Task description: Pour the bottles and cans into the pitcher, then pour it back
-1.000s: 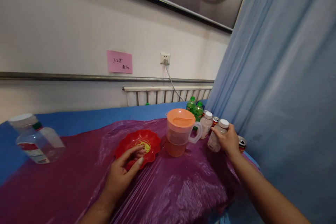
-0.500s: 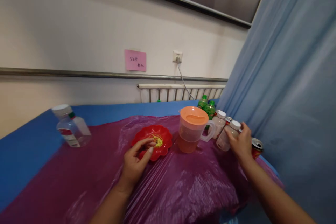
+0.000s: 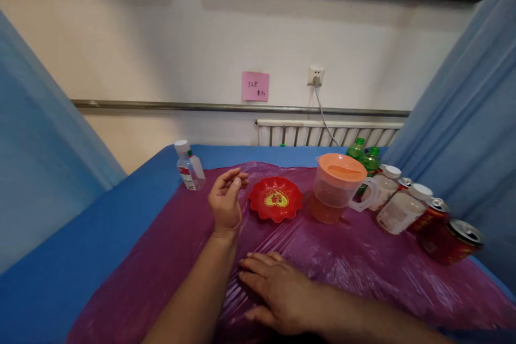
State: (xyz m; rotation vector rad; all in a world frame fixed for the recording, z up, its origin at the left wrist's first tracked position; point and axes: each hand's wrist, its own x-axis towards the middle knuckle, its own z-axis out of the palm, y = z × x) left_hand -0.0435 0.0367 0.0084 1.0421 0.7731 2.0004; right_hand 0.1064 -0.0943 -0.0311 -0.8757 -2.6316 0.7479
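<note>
My left hand point(image 3: 228, 199) is raised above the purple plastic sheet point(image 3: 153, 258), just left of a red scalloped plate point(image 3: 260, 209). Its fingers are loosely curled, thumb apart, and I see nothing in it. Below the plate, my right hand point(image 3: 278, 290) lies palm down on the sheet with fingers spread, holding nothing. A yellow print marks the middle of the plate. Right of it stands a clear pitcher point(image 3: 328, 199) with an orange lid and amber liquid inside. A squarish clear bottle point(image 3: 190, 172) with a white cap stands behind my left hand.
At right are two white-capped bottles point(image 3: 403, 212), red drink cans point(image 3: 449, 244) and two green bottles point(image 3: 368, 160). Blue curtains point(image 3: 471, 102) hang on both sides. Behind the blue table point(image 3: 133, 204) are a radiator point(image 3: 298, 134) and a plugged-in cord point(image 3: 323, 110).
My right hand has left the white-capped bottle at right and come down onto the sheet near the middle. My left hand has moved off the plate to its left. The view has turned left.
</note>
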